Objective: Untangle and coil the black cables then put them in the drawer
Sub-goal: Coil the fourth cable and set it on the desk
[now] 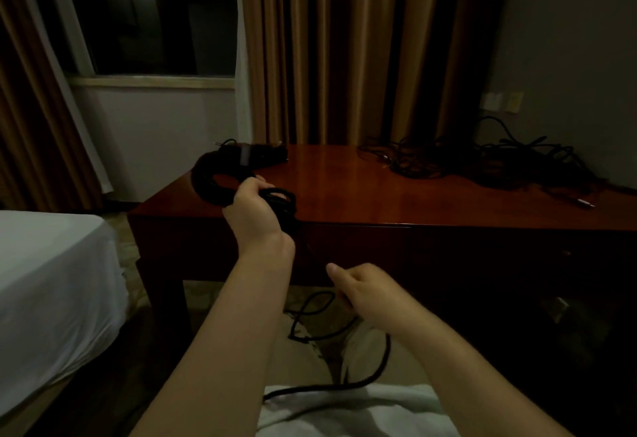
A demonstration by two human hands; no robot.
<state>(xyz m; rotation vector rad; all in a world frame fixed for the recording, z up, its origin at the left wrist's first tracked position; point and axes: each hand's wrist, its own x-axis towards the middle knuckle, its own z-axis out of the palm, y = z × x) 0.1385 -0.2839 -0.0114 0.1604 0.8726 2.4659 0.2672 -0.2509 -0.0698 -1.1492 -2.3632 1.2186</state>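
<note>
Black cable (312, 312) runs from the left hand (256, 211) down to the right hand (367, 290), then loops over the person's lap and trails low across the white shirt hem at the bottom of the view. Both forearms are bare and reach fwd from the bottom edge; the left arm is stretched further and higher, its wrist at the front edge of the desk (379, 188), the right arm sits lower and nearer the body, in front of the desk's dark front panel. Left hand is curled, gripping a small bundle of coiled turns (281, 200) (the turns stand roughly upright in the fist, just over the desk's front left corner). Right hand is also curled, thumb up and pointing fwd-left, pinching the cable's free length; the stretch btwn the two hands runs diagonally, upper left to lower right. Below the right hand the slack forms a loose loop.

On the desk's left rear corner lies an already coiled black bundle (220, 174) w/ a band round it, partly behind the left hand. At the desk's right rear sits a tangled heap of black cables (489, 164), well apart from both hands. A bed (51, 274) w/ a white sheet stands left of the desk.
</note>
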